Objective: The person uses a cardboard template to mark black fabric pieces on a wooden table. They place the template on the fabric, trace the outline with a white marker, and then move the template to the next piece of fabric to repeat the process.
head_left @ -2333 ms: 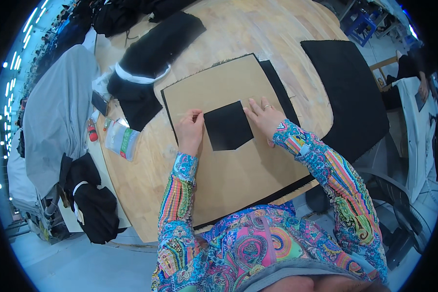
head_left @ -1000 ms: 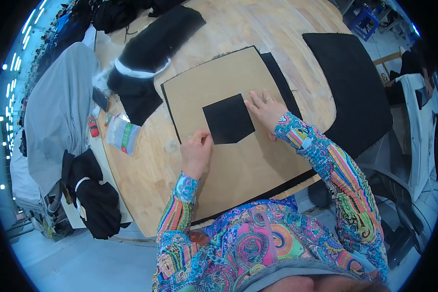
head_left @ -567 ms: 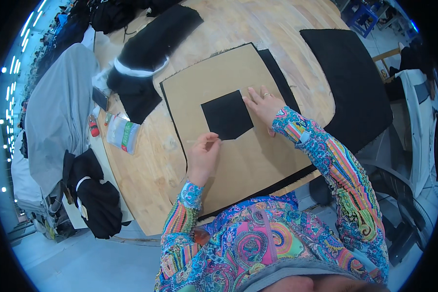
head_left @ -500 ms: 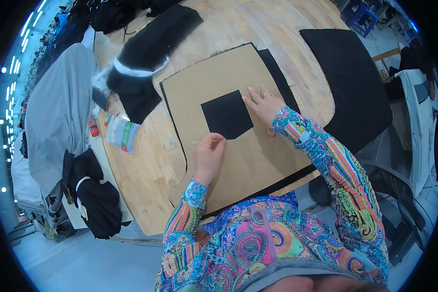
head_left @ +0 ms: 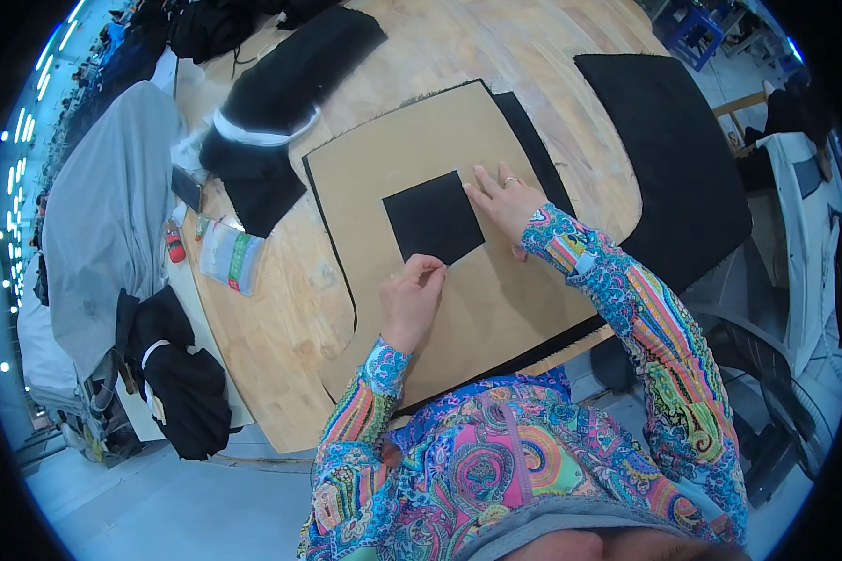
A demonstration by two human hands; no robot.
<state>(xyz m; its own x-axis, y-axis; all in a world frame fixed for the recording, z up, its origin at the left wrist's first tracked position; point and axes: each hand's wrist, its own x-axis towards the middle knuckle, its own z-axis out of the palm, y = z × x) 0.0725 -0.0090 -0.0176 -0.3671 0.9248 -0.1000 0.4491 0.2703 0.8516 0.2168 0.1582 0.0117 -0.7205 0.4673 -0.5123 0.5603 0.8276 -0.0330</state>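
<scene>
In the head view, my right hand (head_left: 507, 198) lies flat, fingers spread, on the right upper edge of the small black fabric piece (head_left: 434, 218), which lies on the big brown cardboard pattern (head_left: 421, 168) in the middle of the wooden table (head_left: 281, 318). My left hand (head_left: 412, 297) is just below the lower edge of this black piece, with the fingertips pinched together at the corner there; I cannot tell if something thin is between them or only the fabric edge. Under the cardboard a larger black cloth (head_left: 533, 145) shows along the right and lower borders. To do this step well, I think the flat hand must press evenly so the black piece does not slide on the smooth cardboard, and the pinching hand should work along the edge with small movements, keeping it straight against the pattern and without wrinkles. Farther on the table, another large black cloth (head_left: 669, 150) lies to the right, well apart, and folded black pieces with a white band (head_left: 262, 131) lie at the upper left. Near the left rim are a small clear packet (head_left: 229, 257), a dark phone (head_left: 186, 189) and a grey cloth (head_left: 108, 215) hanging over the side.
</scene>
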